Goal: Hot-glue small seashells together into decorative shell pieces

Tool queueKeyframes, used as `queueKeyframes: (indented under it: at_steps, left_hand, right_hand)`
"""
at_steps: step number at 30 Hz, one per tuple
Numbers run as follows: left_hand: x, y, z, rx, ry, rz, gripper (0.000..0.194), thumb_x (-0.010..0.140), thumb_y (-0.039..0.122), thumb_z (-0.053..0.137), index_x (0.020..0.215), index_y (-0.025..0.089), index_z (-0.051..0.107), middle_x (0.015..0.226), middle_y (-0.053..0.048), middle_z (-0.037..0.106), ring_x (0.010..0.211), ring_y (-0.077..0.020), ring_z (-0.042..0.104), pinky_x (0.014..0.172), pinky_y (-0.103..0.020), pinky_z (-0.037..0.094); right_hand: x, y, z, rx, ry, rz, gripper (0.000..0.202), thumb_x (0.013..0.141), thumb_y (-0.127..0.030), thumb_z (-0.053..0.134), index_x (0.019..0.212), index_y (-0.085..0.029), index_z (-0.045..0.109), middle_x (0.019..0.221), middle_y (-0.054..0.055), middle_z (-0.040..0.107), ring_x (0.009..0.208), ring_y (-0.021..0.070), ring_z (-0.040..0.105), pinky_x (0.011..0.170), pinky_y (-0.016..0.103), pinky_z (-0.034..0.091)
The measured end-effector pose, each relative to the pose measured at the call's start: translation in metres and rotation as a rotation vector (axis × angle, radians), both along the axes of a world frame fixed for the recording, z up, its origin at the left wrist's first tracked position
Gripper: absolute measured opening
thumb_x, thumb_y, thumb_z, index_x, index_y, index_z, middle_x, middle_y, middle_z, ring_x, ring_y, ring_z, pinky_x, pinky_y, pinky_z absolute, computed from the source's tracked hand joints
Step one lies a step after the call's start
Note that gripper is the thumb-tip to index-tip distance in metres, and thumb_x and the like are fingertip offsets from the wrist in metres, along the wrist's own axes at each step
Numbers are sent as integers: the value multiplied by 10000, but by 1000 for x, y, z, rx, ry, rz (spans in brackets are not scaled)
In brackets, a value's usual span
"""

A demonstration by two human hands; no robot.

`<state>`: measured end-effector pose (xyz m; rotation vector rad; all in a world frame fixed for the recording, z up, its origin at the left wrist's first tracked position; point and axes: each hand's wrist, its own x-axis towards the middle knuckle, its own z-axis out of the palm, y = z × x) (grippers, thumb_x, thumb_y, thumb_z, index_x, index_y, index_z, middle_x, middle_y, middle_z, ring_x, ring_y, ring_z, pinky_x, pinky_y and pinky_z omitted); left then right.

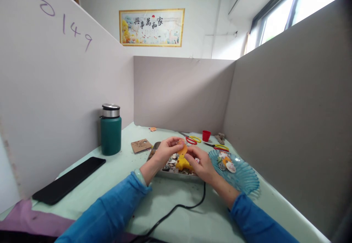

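Note:
My left hand (pixel 167 151), wearing a pale green bangle, pinches a flat orange disc (pixel 182 149) between thumb and fingers. On the disc's other side, my right hand (pixel 202 162) curls its fingers closed against the right edge. Just below lies a yellow object (pixel 183 163) shaped like a glue gun, partly covered by my right thumb. Both hands are over a metal tray (pixel 176 176) of small pale and dark pieces; the hands hide part of it.
Right of the tray, a blue scalloped plate (pixel 246 178) holds several pieces. Behind are two pairs of scissors (pixel 194 139), a red cup (pixel 206 135) and brown card (pixel 141 145). A green bottle (pixel 111 133) and black phone (pixel 70 178) stand left; a black cable (pixel 176 207) crosses in front.

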<state>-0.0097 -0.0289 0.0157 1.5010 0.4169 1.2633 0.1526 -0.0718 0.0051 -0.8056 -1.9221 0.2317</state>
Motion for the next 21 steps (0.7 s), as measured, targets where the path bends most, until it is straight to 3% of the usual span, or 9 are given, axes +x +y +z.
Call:
queueKeyframes:
  at_steps: [7,13,16,21]
  left_hand:
    - [-1,-1,0,-20,-45,-2,229,613,235,727,769,133,594,717,3,557,662,-94,512,671,-238,399]
    - [-4,-9,6,-31,0,-183,131,626,191,704,671,125,600,931,-51,562,784,-140,546,727,-272,419]
    - [-5,-11,7,-30,21,-267,118,620,185,705,655,124,610,988,-65,541,831,-167,552,743,-292,434]
    - [-6,-10,4,-32,10,-305,121,598,177,723,643,130,622,996,-74,538,926,-198,542,803,-302,436]
  right_hand:
    - [-3,9,-5,-315,249,100,286,792,-438,546,915,-181,568,606,-33,511,503,96,460,500,220,395]
    - [1,10,-3,-618,320,431,446,787,-487,530,1086,-157,556,614,-13,557,494,95,497,481,217,409]
    - [2,8,-3,-659,293,500,437,786,-455,544,1103,-154,559,606,-16,546,494,85,480,472,201,390]
    - [1,4,-1,-664,235,482,386,774,-390,558,1085,-162,550,562,-44,503,460,70,438,459,186,356]
